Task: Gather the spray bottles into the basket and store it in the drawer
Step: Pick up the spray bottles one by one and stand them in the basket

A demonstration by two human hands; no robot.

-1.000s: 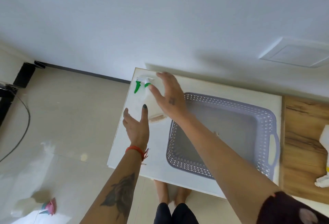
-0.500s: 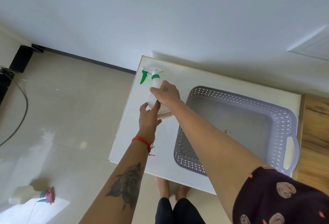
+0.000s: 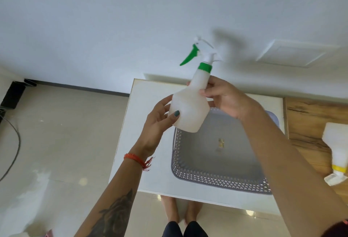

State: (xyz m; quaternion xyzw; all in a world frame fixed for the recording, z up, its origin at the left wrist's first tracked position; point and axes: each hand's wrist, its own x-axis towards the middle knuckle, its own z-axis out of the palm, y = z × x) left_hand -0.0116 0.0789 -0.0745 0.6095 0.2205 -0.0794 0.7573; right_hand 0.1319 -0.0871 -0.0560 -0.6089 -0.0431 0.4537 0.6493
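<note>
Lifted off the bench's far-left corner since the earlier frame: green-trigger spray bottle (image 3: 189,107), now in the air over the basket's (image 3: 216,177) left rim. Long axis near upright, nozzle away. Left hand (image 3: 157,123) cupping the base, right hand (image 3: 224,98) fingers clamped at the neck. Basket directly below.

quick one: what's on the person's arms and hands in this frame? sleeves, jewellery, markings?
Left hand: dark teal polish on the thumbnail, a red thread bracelet with frayed ends at the wrist, a large dark floral tattoo on the forearm. Right hand: no rings or polish visible; forearm bare, with a dark patterned sleeve just showing at the frame's lower right corner.
</note>
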